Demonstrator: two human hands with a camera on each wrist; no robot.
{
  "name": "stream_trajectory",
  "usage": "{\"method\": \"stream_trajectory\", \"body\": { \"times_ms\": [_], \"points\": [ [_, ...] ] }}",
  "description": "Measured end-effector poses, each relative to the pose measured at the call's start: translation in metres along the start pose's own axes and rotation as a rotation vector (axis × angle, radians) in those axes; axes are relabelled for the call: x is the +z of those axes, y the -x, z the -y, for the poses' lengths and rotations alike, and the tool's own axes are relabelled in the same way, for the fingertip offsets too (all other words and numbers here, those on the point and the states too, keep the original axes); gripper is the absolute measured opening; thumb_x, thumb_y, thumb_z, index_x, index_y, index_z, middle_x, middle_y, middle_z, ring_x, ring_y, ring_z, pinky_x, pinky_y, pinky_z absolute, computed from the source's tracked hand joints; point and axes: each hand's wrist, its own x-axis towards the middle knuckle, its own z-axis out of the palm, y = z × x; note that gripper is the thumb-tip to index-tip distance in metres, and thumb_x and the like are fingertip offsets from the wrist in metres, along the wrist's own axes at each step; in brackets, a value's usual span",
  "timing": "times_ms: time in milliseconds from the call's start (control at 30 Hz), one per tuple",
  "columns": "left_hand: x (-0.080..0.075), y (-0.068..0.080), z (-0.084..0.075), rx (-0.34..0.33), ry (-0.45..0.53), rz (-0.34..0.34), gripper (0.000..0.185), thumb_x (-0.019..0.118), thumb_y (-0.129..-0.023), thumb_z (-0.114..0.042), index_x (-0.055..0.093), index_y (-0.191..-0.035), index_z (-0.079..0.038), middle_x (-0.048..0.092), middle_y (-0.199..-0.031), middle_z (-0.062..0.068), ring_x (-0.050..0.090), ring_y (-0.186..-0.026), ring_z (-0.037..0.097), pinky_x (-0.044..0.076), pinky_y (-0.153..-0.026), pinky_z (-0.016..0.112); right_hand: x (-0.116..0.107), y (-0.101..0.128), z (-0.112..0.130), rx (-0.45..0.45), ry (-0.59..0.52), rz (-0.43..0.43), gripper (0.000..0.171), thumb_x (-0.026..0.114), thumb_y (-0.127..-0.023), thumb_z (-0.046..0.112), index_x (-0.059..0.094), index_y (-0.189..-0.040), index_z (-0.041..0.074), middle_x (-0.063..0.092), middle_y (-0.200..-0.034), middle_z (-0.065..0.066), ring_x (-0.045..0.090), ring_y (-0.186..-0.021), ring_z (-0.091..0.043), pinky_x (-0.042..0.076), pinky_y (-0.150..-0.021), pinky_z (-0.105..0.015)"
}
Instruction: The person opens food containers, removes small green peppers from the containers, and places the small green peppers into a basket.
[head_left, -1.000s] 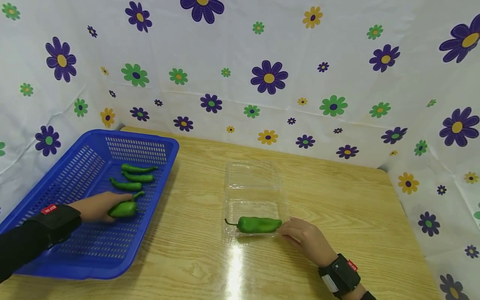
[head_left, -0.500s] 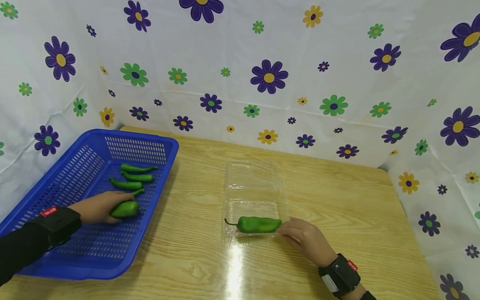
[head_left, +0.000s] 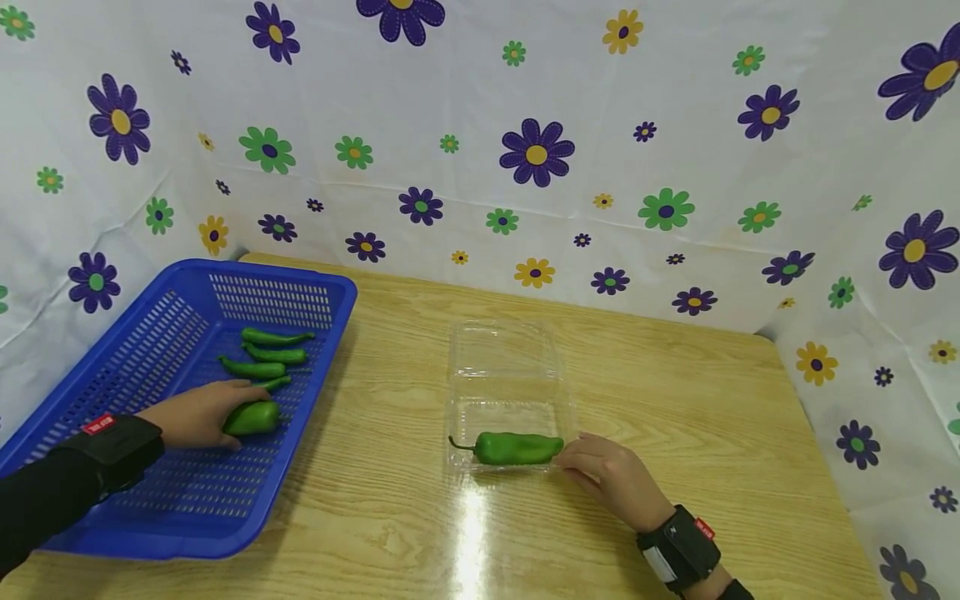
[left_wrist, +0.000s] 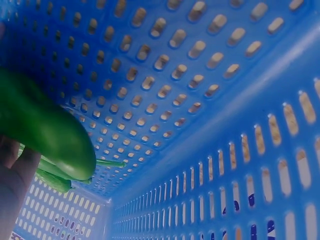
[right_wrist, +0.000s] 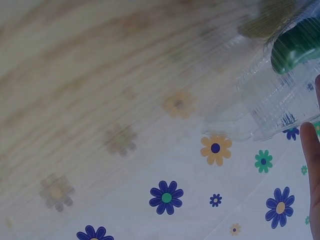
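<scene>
Two hands are at work on a wooden table [head_left: 675, 400]; the left hand [head_left: 197, 414] lies inside a blue basket [head_left: 90, 367] and its fingers are curled around a thick green pepper [head_left: 252, 417], which is low over the basket floor, at the near middle part; whether it touches the floor I cannot tell; in the left wrist view the same pepper [left_wrist: 42, 125] fills the left side, with the fingers [left_wrist: 15, 185] under it and the perforated basket wall [left_wrist: 225, 165] behind; three thin peppers [head_left: 272, 350] lie just behind the held one, close together, toward the far wall of the basket; the basket stands on the left part of the table; in the middle of the table an open clear box [head_left: 504, 392] stands, its lid lying flat toward the far side; one more pepper [head_left: 513, 448] lies across the near half of the box, stem pointing left; the right hand [head_left: 611, 479] rests on the table at the right near corner of the box, fingers loosely bent and touching the box edge, near the blunt end of that pepper; whether they pinch the edge I cannot tell; a floral cloth [head_left: 525, 125] hangs behind and beside the table; both wrists wear black bands [head_left: 678, 550].
</scene>
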Motion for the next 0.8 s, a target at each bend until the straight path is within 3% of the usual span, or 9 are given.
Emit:
{"method": "stream_trajectory", "body": {
  "times_ms": [467,667,800],
  "points": [
    [-0.007,0.003,-0.001,-0.008,-0.036,-0.022,0.069,0.087,-0.061,-0.022,0.058,-0.122,-0.006,0.057,-0.122,0.024,0.056,-0.109,0.044,0.047,-0.086,0.056,0.004,0.002,-0.001,-0.023,-0.005,-0.029,0.029,0.081,-0.065,0.001,0.072,-0.09,0.013,0.07,-0.089,0.005,0.066,-0.086,-0.01,0.053,-0.09,-0.032],
    [-0.026,0.007,-0.003,-0.018,-0.01,-0.057,0.067,0.084,-0.065,-0.016,0.056,-0.125,-0.004,0.061,-0.12,0.021,0.058,-0.108,0.041,0.049,-0.086,0.054,0.002,0.001,-0.001,-0.023,-0.001,-0.031,0.029,0.08,-0.066,0.001,0.072,-0.09,0.014,0.07,-0.089,0.006,0.066,-0.086,-0.008,0.052,-0.091,-0.031],
    [-0.043,0.009,-0.013,-0.027,-0.035,-0.081,0.061,0.082,-0.067,-0.016,0.059,-0.123,-0.005,0.063,-0.117,0.017,0.06,-0.105,0.036,0.051,-0.084,0.052,0.001,0.0,-0.001,-0.027,-0.006,-0.032,0.029,0.081,-0.065,0.001,0.072,-0.09,0.014,0.069,-0.089,0.006,0.066,-0.086,-0.009,0.052,-0.09,-0.032]
  ]
}}
